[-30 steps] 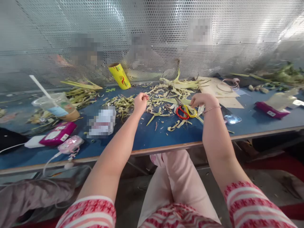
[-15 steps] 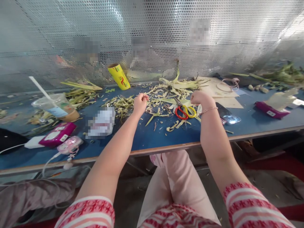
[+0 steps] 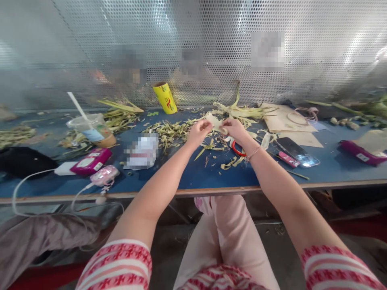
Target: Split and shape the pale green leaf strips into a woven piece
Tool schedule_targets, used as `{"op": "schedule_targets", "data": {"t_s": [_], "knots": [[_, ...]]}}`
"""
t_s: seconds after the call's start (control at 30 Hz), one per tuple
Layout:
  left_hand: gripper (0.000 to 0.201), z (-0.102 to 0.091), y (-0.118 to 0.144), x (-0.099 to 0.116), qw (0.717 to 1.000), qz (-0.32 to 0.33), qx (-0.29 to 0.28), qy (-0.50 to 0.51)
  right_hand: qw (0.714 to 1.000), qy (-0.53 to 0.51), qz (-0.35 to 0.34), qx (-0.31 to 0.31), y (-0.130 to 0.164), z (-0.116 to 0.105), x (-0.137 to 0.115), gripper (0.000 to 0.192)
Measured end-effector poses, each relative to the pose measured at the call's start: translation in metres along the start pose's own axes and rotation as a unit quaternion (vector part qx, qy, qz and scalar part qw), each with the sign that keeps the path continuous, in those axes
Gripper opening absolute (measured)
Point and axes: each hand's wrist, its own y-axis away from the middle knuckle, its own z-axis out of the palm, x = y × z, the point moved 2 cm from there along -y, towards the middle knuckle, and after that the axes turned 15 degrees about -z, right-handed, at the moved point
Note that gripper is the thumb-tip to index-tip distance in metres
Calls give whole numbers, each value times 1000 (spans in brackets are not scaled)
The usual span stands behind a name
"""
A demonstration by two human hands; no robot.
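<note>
My left hand (image 3: 199, 131) and my right hand (image 3: 234, 129) meet over the blue table (image 3: 193, 177), both pinching one pale leaf strip (image 3: 216, 122) held just above the surface. Under my right wrist lie scissors (image 3: 238, 149) with a red handle, mostly hidden by the hand. Cut leaf scraps (image 3: 169, 131) are scattered around both hands, and a bundle of long pale leaves (image 3: 242, 110) lies just behind them.
A yellow roll (image 3: 165, 98) leans at the back by the perforated metal screen (image 3: 193, 40). Left: a plastic cup with straw (image 3: 90, 129), a magenta box (image 3: 90, 161), a pink device with white cable (image 3: 104, 176). Right: a phone (image 3: 298, 152), cardboard sheets (image 3: 287, 119), another magenta box (image 3: 361, 152).
My hands were apart, the right one by the scissors. Both have come together at the centre, gripping a leaf strip. The view has shifted a little to the left.
</note>
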Motion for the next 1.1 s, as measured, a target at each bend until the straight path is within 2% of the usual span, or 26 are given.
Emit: {"op": "schedule_targets", "data": {"t_s": [0.1, 0.23, 0.43, 0.53, 0.63, 0.8, 0.97, 1.03, 1.1], "knots": [[20, 0, 0, -1, 999, -16, 35, 33, 998, -16, 2, -57, 10, 23, 4, 15], [23, -4, -3, -3, 997, -29, 32, 69, 994, -31, -20, -106, 13, 27, 4, 19], [24, 3, 3, -1, 994, -68, -57, 63, 993, -1, -101, -66, 8, 14, 0, 16], [24, 7, 7, -1, 992, -75, -95, 28, 989, 28, -125, -73, 6, 13, 3, 24], [22, 9, 8, -1, 990, -69, -121, 3, 986, 34, -136, -86, 4, 15, 5, 21], [18, 8, 10, 3, 990, -89, -112, -7, 990, 44, -125, -54, 6, 12, 2, 14], [18, 6, 14, 8, 988, -118, -102, -15, 987, 103, -123, -30, 6, 7, -2, 20], [15, 7, 14, 9, 985, -143, -100, 2, 977, 160, -134, -34, 4, 1, -4, 22], [10, 7, 14, 7, 980, -174, -95, 30, 952, 263, -148, -48, 3, -9, -8, 22]]}}
